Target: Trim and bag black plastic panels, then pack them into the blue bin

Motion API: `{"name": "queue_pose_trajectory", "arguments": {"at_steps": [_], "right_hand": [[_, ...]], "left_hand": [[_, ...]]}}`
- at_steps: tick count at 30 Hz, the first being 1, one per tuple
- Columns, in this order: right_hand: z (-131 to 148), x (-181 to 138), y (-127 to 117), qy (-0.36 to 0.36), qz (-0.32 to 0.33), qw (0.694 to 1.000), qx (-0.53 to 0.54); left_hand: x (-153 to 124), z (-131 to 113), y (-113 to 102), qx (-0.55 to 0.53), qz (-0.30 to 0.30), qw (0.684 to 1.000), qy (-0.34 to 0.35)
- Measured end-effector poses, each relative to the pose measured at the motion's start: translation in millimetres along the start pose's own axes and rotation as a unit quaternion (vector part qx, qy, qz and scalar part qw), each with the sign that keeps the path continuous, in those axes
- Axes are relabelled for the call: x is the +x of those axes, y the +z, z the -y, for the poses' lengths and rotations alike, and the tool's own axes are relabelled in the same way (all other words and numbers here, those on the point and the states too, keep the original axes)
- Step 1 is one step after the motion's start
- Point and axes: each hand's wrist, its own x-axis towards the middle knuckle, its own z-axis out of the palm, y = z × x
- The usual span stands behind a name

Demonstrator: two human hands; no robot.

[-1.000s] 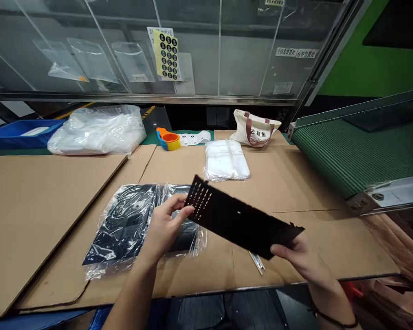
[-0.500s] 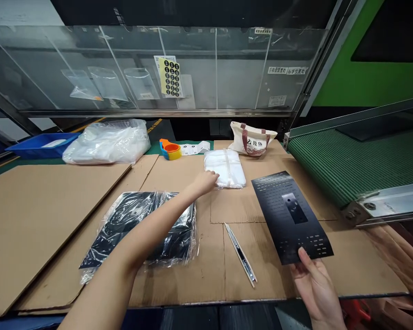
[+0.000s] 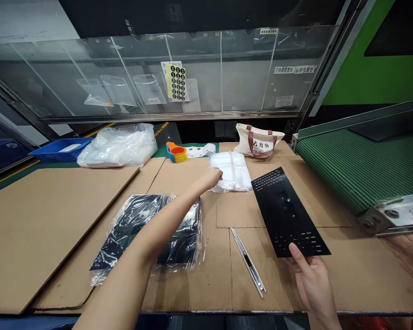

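Fingers of right hand [image 3: 311,277] closed, pinching near edge of slotted black panel [image 3: 277,208]; panel extends forward from them. Utility knife [image 3: 247,261] on cardboard [image 3: 209,293], left of panel; plastic-wrapped black sheets [image 3: 134,217] further left. Left hand [image 3: 212,178] curled at white plastic bundle [image 3: 239,172], hold on it can't be told. Behind: tote [image 3: 259,140]; green conveyor [image 3: 347,160] right; clear-fronted rack [image 3: 244,78] at back.
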Motion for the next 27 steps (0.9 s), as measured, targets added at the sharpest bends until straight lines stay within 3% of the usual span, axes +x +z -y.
{"name": "queue_pose_trajectory", "arguments": {"at_steps": [5,11,16,24,27], "right_hand": [[-1.8,17.0,13.3,-0.056,0.047,0.988,-0.140],[4.1,27.8,53.6,-0.120,0.106,0.960,-0.229],[-9.0,30.3,64.2,-0.134,0.128,0.944,-0.274],[-19.0,32.4,62.9,-0.132,0.129,0.931,-0.313],[-20.9,34.4,62.8,-0.128,0.123,0.935,-0.307]], "left_hand": [[7.8,1.1,13.7,-0.059,-0.001,0.998,-0.015],[16.8,1.9,22.4,-0.134,-0.003,0.991,-0.016],[13.1,1.4,22.8,-0.186,-0.010,0.982,-0.024],[27.8,7.2,7.7,-0.302,-0.161,0.931,-0.127],[33.2,6.2,5.9,-0.324,-0.193,0.913,-0.157]]}}
